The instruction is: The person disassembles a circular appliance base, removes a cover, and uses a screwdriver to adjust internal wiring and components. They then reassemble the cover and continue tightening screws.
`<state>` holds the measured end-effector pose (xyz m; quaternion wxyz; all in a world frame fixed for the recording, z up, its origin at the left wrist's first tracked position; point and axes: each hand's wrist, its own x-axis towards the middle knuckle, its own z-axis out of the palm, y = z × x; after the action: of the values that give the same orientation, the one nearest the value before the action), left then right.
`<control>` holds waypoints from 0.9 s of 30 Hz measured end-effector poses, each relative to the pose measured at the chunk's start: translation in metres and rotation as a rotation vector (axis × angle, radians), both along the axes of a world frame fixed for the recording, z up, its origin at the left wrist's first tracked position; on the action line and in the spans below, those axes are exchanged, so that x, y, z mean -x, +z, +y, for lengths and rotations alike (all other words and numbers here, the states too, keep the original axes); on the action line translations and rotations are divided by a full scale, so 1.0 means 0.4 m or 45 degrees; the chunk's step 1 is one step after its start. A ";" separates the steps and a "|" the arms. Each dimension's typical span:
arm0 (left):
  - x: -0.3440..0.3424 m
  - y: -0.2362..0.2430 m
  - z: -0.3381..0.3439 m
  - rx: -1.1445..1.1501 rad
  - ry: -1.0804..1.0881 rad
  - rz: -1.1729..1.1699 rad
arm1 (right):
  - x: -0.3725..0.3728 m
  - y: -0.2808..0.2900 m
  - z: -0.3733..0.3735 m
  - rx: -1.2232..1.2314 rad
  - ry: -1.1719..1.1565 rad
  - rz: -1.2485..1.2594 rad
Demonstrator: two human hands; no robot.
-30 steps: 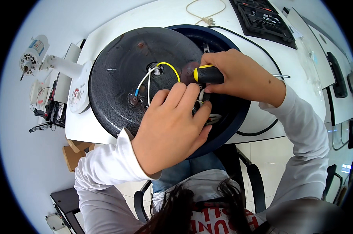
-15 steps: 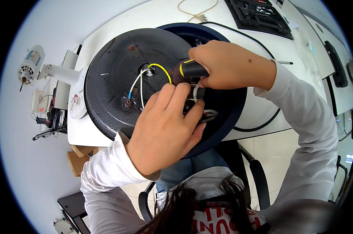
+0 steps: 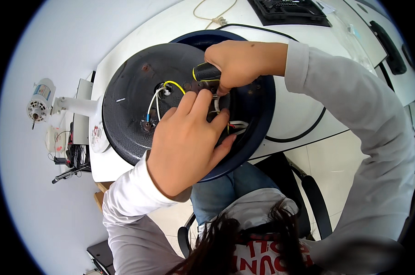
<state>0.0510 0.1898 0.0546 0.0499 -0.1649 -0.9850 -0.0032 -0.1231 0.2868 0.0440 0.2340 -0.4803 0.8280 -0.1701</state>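
My right hand [image 3: 241,64] is closed around the black and yellow handle of a screwdriver [image 3: 206,72], held over the gap between two round parts; its tip is hidden. Close below it, my left hand [image 3: 182,137] bends its fingers at a dark part whose shape they mostly cover. Beside that hand lies a large black speckled round metal base [image 3: 129,103], tilted against a dark blue basin-like shell [image 3: 265,107]. A yellow wire [image 3: 174,83] and white wires [image 3: 151,106] come out of the base's centre hole, one ending at a blue-sleeved terminal. More white and red wires [image 3: 237,124] show near my left thumb.
A white motor on a stand [image 3: 42,98] is at the left. On the white table [image 3: 166,27], an open black tool case [image 3: 290,11] sits at the back right, near a beige cord with a plug [image 3: 221,20]. A black cable [image 3: 303,135] curves around the shell. A chair armrest [image 3: 317,201] stands below.
The whole view has shifted slightly. My right hand with the screwdriver has turned a little at the same spot, and my left hand stays at the dark part.
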 end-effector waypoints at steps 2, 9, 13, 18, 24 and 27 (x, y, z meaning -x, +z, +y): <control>0.003 -0.001 0.009 0.146 -0.020 0.050 | 0.001 -0.006 0.005 -0.017 -0.049 -0.034; -0.002 -0.023 0.033 0.345 0.057 0.171 | -0.015 -0.020 0.053 0.275 0.081 0.043; 0.009 -0.029 0.040 0.312 0.082 0.227 | -0.009 -0.019 0.058 0.274 0.093 -0.138; 0.013 -0.025 0.041 0.346 0.044 0.260 | -0.013 -0.034 0.064 0.341 0.197 -0.037; 0.013 -0.037 0.049 0.442 0.062 0.306 | -0.029 -0.070 0.061 0.538 0.047 0.198; 0.018 -0.040 0.049 0.439 0.061 0.324 | -0.038 -0.085 0.063 0.640 -0.029 0.322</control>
<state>0.0440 0.2095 0.0384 0.1452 -0.1467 -0.9604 0.1873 -0.1080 0.3121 0.0099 0.0004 -0.5313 0.7878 -0.3114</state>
